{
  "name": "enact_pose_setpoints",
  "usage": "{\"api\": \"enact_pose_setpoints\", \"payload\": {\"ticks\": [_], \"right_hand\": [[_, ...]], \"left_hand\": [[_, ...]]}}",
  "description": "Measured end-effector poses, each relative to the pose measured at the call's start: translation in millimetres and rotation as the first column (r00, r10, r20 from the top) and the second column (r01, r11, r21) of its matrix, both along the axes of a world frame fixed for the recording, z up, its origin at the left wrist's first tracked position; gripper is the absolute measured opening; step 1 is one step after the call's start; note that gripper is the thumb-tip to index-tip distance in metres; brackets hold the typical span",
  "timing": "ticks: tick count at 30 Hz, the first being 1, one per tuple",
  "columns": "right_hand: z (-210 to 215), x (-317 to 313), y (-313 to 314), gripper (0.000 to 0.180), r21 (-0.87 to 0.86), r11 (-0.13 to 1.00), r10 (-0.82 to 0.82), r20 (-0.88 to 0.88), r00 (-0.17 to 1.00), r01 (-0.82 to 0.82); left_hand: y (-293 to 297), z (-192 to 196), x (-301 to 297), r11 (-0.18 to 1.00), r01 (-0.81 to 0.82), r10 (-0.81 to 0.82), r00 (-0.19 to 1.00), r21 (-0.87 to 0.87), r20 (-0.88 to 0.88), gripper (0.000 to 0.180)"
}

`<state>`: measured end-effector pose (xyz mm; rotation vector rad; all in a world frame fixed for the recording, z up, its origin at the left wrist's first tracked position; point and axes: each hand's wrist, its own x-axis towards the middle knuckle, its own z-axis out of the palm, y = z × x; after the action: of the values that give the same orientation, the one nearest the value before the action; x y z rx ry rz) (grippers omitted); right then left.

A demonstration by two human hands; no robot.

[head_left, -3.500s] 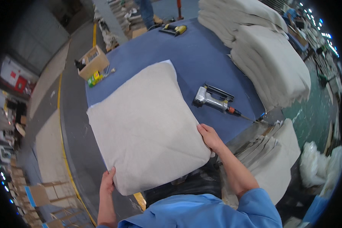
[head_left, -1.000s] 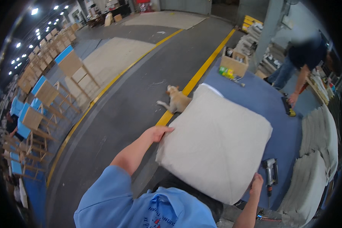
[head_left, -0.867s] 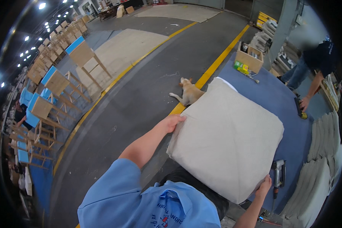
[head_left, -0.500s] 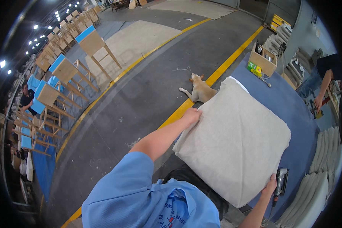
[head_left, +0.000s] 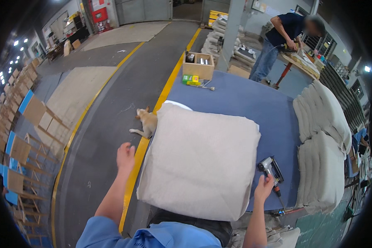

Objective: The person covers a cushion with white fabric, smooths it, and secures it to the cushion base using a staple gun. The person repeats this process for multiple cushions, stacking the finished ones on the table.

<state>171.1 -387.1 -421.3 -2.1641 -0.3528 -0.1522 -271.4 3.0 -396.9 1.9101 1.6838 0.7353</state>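
A beige fabric-covered seat cushion (head_left: 202, 163) lies on the blue-topped table in front of me, its front edge near my body. My left hand (head_left: 125, 156) is in the air to the left of the cushion, apart from it, with fingers loosely bent and nothing in them. Off the cushion's right side, my right hand (head_left: 263, 189) is at the handle of a pneumatic staple gun (head_left: 269, 167) lying on the table. Thumb and fingers there look apart, not wrapped round the handle. A white edge (head_left: 178, 105) shows behind the cushion's far corner.
Stacked beige cushions (head_left: 320, 169) line the right of the table (head_left: 239, 97). A wooden box (head_left: 199, 66) with tools stands at its far left. A dog (head_left: 146, 122) lies on the floor beside it. Wooden stools (head_left: 29, 107) stand left; a person (head_left: 291, 33) works behind.
My left hand has let go of the cushion's far left edge and drawn away. My right hand has left its near right edge for the staple gun. The view has swung right.
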Motion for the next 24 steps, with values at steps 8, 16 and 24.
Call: {"api": "enact_pose_setpoints", "payload": {"ticks": [8, 16, 24], "right_hand": [[24, -87, 51, 0.095, -0.385, 0.893, 0.152, -0.233, 0.961, -0.234], [44, 9, 130, 0.092, -0.504, 0.838, 0.018, -0.358, 0.934, -0.209], [52, 8, 88, 0.087, -0.002, 0.958, 0.23, -0.593, 0.772, -0.287]], "left_hand": [[-75, -19, 59, 0.963, 0.261, -0.271, 0.92, -0.075, -0.284, 0.09], [18, 10, 149, 0.887, 0.215, -0.293, 0.947, -0.409, -0.136, 0.098], [7, 45, 107, 0.679, 0.427, -0.055, 0.841, -0.597, 0.539, 0.076]]}}
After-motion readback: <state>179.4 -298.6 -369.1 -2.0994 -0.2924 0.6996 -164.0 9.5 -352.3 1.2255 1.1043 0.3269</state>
